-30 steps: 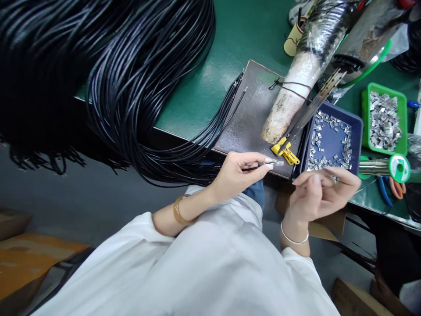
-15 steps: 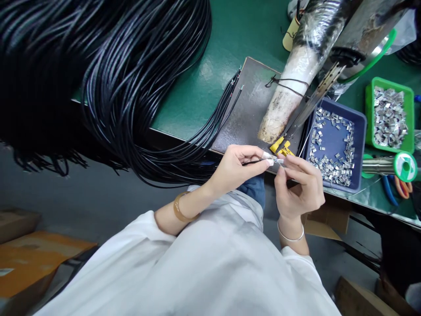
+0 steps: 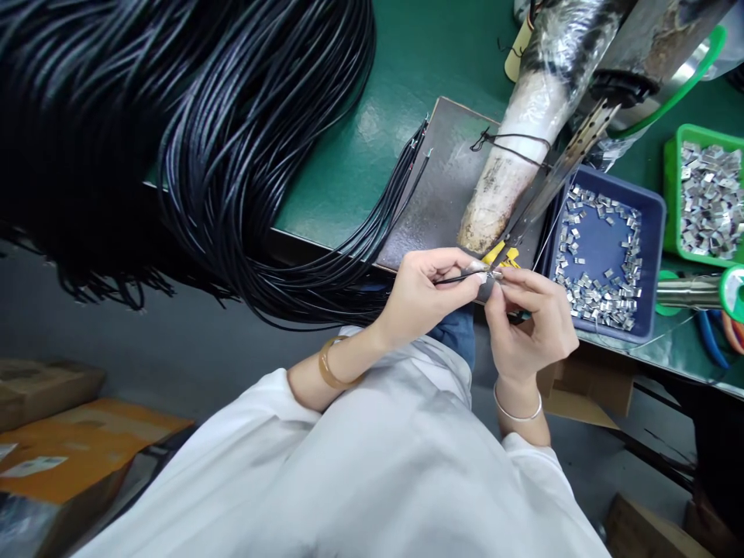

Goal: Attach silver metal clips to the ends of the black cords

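Observation:
My left hand pinches a black cable close to its stripped end. Facing it, my right hand is closed, thumb and finger pinching a small silver metal connector at the cable's tip. The two sets of fingertips nearly meet, and whether the wires sit inside the connector is too small to tell. Just beyond them are the yellow tips under a metal bracket. To the left, a bundle of black cables drapes over the table edge, some ends lying on a dark board.
A blue tray of small metal connectors stands to the right, beside a green bin of similar parts. A wrapped white tube leans over the board. A solder spool and plier handles lie at far right. Cardboard boxes stand below.
My right fingertips have moved in closer to the left ones, bringing the connector against the cable end. The view has shifted slightly, so the surroundings at right appear farther right.

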`<state>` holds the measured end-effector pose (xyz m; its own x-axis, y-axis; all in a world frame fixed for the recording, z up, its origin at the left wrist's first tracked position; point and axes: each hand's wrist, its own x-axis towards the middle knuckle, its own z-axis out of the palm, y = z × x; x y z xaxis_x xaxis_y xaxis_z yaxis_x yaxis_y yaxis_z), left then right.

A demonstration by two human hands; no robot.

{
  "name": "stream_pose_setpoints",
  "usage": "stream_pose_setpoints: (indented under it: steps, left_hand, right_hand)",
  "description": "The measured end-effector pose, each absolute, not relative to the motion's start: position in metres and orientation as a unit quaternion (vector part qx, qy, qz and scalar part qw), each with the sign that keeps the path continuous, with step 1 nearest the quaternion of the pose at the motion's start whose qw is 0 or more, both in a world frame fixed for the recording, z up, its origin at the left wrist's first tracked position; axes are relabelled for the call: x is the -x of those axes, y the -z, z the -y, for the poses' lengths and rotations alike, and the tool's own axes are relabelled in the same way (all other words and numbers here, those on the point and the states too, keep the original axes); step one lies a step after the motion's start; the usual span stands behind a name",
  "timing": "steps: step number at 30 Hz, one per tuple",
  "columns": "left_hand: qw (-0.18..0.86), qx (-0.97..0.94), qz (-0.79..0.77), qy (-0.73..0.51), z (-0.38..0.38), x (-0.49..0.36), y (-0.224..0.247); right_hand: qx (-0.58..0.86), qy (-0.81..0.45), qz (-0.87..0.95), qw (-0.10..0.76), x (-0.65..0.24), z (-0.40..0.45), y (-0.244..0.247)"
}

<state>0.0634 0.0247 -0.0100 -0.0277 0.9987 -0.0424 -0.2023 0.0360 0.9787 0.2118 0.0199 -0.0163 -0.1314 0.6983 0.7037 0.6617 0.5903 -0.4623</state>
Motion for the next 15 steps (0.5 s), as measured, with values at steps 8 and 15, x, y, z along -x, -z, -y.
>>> stream_pose_setpoints:
  steps: [8,15]
  left_hand:
    - [0.557,-0.444,-0.466,-0.524,-0.0239,-0.0584,0.0103]
    - [0.567,-0.440,-0.478,-0.507,-0.0233,-0.0578,0.0126]
  right_hand:
    - [0.441,-0.028,0.759,0.479,-0.2113,-0.0125,0.0162]
    - [0.435,-0.049,0.770,0.464,-0.2160,-0.0158,0.0165]
